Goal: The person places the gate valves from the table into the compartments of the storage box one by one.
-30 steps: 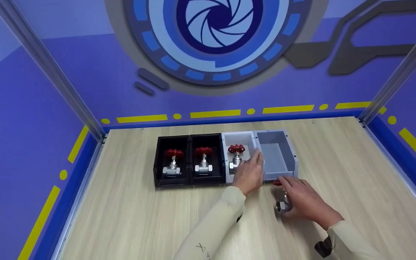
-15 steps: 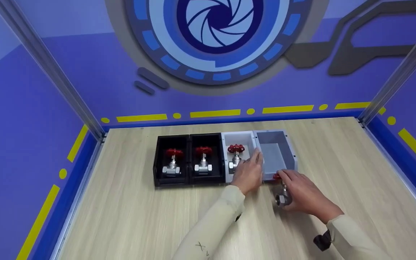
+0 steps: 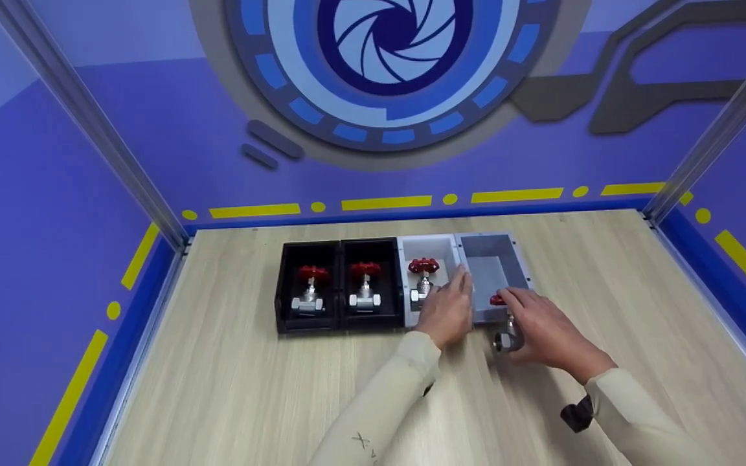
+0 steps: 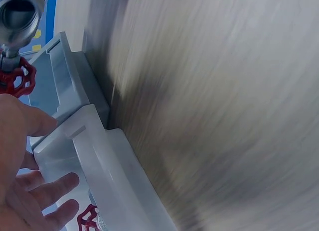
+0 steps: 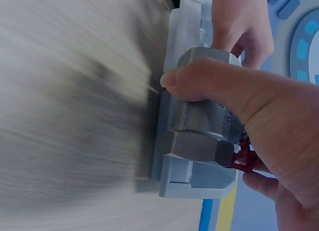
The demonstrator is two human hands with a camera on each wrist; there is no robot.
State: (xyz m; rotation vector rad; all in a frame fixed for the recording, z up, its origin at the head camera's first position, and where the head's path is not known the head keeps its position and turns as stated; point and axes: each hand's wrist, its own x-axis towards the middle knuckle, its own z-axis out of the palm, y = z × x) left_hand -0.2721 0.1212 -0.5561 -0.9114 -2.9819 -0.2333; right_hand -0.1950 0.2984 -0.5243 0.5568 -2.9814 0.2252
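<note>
My right hand (image 3: 546,330) grips a metal gate valve (image 5: 202,119) with a red handwheel (image 3: 497,300); its thumb lies across the valve body. This valve is raised at the front of the grey bin (image 3: 486,279), its wheel over the bin's front part. My left hand (image 3: 449,310) rests at the wall between the white bin (image 3: 429,246) and the grey one. In the left wrist view its fingers (image 4: 55,188) reach into the white bin, fairly straight, with the thumb by the shared edge. Beside them a similar valve (image 3: 423,285) stands in the white bin.
Two black bins (image 3: 311,323) adjoin the white one on the left. Each holds a red-wheeled valve (image 3: 309,291), upright. The row of bins sits on a wooden table (image 3: 230,388), enclosed by blue-purple printed walls (image 3: 153,149) with metal corner posts.
My right hand has carried the valve away from me, from in front of the grey bin to its front edge. The left hand has stayed in place.
</note>
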